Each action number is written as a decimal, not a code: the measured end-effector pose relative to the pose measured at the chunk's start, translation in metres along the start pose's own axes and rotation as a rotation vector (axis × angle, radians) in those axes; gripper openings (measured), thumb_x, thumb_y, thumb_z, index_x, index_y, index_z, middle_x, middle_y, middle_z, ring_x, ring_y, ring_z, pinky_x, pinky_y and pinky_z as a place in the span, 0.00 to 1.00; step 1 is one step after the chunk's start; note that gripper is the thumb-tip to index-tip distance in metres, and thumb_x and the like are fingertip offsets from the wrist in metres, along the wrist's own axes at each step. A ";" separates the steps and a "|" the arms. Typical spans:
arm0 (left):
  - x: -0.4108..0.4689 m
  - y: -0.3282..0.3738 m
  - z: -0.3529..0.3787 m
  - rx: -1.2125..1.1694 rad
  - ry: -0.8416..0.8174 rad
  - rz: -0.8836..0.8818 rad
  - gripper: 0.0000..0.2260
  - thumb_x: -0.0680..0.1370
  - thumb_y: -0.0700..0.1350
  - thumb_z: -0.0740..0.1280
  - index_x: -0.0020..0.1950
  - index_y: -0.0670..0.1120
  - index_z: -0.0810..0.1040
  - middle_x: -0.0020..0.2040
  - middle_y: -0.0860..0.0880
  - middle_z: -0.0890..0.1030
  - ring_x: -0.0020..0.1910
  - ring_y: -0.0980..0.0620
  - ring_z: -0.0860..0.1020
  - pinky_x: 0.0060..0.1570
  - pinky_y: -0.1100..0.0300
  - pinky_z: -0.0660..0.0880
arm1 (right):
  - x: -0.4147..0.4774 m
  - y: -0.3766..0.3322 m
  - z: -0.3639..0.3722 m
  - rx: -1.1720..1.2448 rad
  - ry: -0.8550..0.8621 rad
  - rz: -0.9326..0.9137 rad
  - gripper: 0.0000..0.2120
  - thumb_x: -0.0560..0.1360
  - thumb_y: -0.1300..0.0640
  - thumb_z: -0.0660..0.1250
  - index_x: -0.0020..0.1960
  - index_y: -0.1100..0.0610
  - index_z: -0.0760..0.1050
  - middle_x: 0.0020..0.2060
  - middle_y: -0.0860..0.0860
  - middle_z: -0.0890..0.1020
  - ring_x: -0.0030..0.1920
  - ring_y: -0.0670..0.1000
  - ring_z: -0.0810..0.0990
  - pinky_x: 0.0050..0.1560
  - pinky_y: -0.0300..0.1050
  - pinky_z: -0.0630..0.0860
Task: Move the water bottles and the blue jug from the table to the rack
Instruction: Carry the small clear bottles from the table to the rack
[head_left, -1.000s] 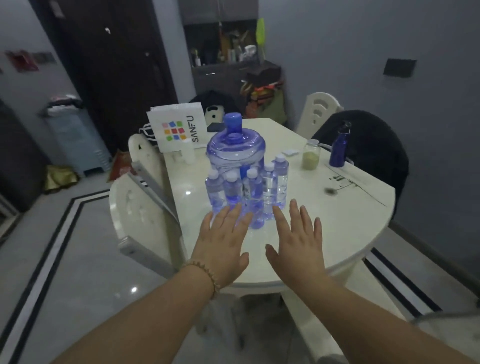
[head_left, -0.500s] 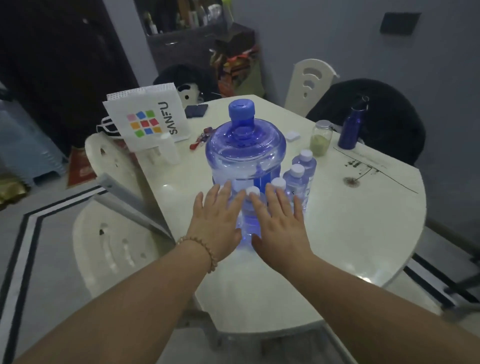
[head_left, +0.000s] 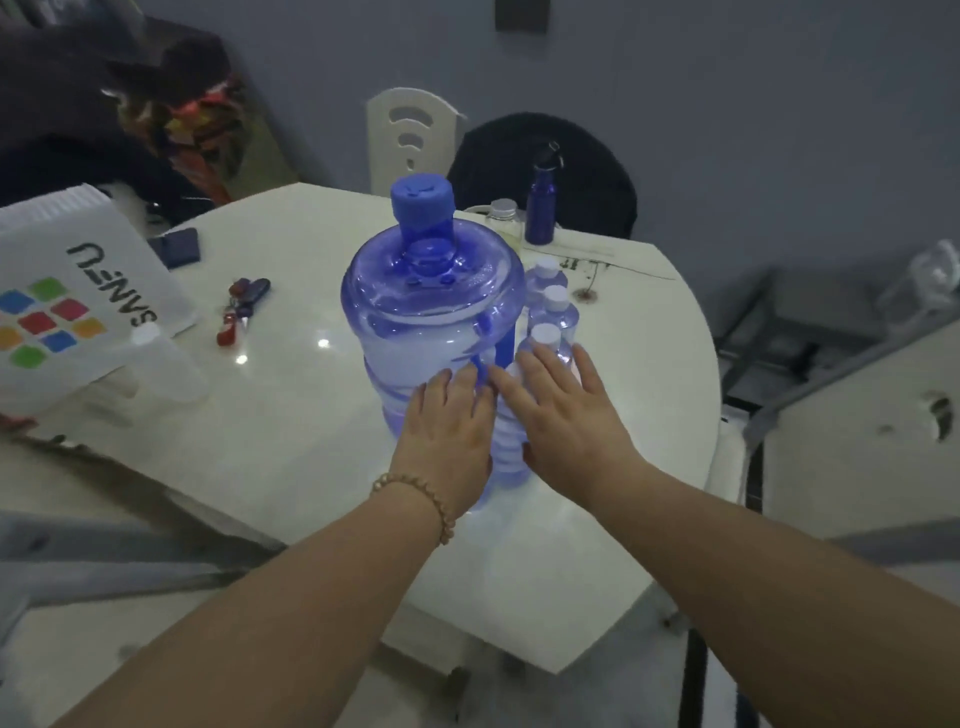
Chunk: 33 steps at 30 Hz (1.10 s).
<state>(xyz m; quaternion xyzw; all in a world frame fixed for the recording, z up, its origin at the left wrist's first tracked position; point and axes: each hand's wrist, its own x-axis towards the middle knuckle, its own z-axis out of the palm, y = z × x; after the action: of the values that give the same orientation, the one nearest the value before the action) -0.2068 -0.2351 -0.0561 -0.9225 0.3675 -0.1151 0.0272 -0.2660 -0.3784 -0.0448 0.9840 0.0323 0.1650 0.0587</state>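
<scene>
**On the pale table: one jug, a cluster of small bottles, two flat hands**

On the cream-white rounded table (head_left: 291, 447) stands one large translucent blue water jug with a solid blue cap (head_left: 431, 317), upright near the middle. Just to its right and in front are the small clear water bottles with white caps (head_left: 551, 317): three caps show plainly in a row, and at least one more bottle stands between the hands, its ribbed body partly hidden, so the full count cannot be told.

Both hands are over the bottles. The left hand (head_left: 449, 441), with one beaded bracelet (head_left: 415, 499) at the wrist, lies flat with fingers straight and close together, tips at the jug's lower wall. The right hand (head_left: 561, 415) has its fingers spread and straight, tips at the nearest white cap. Neither grips anything.

Farther back stand one dark blue metal flask (head_left: 540, 208) and one clear glass jar with a silver lid (head_left: 503, 221), side by side. At the left, one white paper bag (head_left: 78, 291) carries coloured squares and the letters "SANFU". One bunch of keys with red and blue fobs (head_left: 241, 309) lies beside it, and one dark blue wallet-like case (head_left: 176, 247) behind. One white chair back (head_left: 413, 137) rises beyond the table.
</scene>
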 end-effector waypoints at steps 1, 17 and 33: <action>-0.001 0.002 -0.002 -0.005 0.024 -0.007 0.23 0.78 0.45 0.53 0.73 0.44 0.58 0.70 0.42 0.64 0.64 0.42 0.66 0.65 0.50 0.61 | -0.003 0.000 -0.001 -0.016 0.025 -0.004 0.31 0.68 0.60 0.67 0.70 0.56 0.67 0.63 0.59 0.73 0.66 0.60 0.69 0.70 0.60 0.55; -0.083 0.068 -0.017 -0.071 -0.097 0.061 0.25 0.71 0.47 0.72 0.66 0.47 0.68 0.66 0.41 0.71 0.58 0.42 0.75 0.52 0.55 0.76 | -0.109 -0.014 0.001 0.140 -0.052 0.076 0.23 0.59 0.66 0.74 0.53 0.58 0.75 0.44 0.57 0.78 0.37 0.59 0.73 0.27 0.46 0.68; -0.138 0.132 0.079 -0.341 -0.096 -0.284 0.16 0.61 0.40 0.74 0.47 0.44 0.78 0.59 0.41 0.75 0.58 0.34 0.70 0.34 0.47 0.78 | -0.195 -0.037 0.076 0.222 -0.326 0.218 0.25 0.65 0.65 0.70 0.61 0.60 0.73 0.66 0.65 0.69 0.61 0.69 0.70 0.49 0.60 0.76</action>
<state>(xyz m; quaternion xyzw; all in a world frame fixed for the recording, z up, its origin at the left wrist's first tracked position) -0.3746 -0.2396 -0.1773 -0.9606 0.2465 -0.0097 -0.1282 -0.4269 -0.3657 -0.1833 0.9957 -0.0662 0.0044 -0.0639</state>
